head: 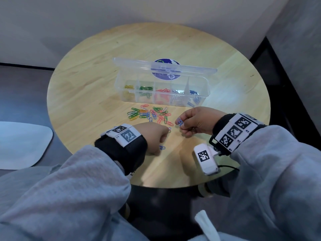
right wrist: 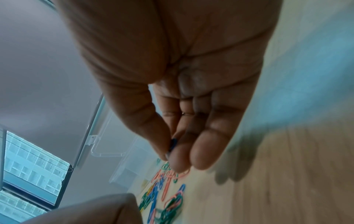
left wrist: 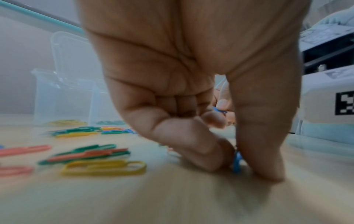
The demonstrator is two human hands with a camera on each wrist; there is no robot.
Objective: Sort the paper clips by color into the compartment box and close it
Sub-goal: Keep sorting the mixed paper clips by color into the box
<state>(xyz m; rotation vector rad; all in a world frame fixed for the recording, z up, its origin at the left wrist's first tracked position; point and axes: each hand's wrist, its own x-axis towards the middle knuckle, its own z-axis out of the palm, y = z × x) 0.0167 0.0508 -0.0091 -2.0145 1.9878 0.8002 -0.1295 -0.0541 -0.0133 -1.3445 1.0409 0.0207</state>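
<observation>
The clear compartment box (head: pixel 205 94) stands open mid-table, its lid (head: pixel 132 64) tipped back. Its compartments hold yellow, green, red, white and blue clips, from left to right. In front of it lies a mixed pile of loose paper clips (head: pixel 149 114) (left wrist: pixel 103 166) (right wrist: pixel 162 197). My left hand (head: pixel 159 148) (left wrist: pixel 237 166) is down on the table near the front edge, its thumb and a curled finger pinching a blue clip (head: pixel 162 147) (left wrist: pixel 237 161) against the wood. My right hand (head: pixel 180 124) (right wrist: pixel 170 150) hovers right of the pile and pinches blue clips (head: pixel 180 122) (right wrist: pixel 174 144).
The round wooden table (head: pixel 86 94) sits in a corner, with walls behind and to the right. A purple round sticker (head: pixel 165 75) shows behind the box. A white flat object (head: pixel 20 145) lies off the table to the left.
</observation>
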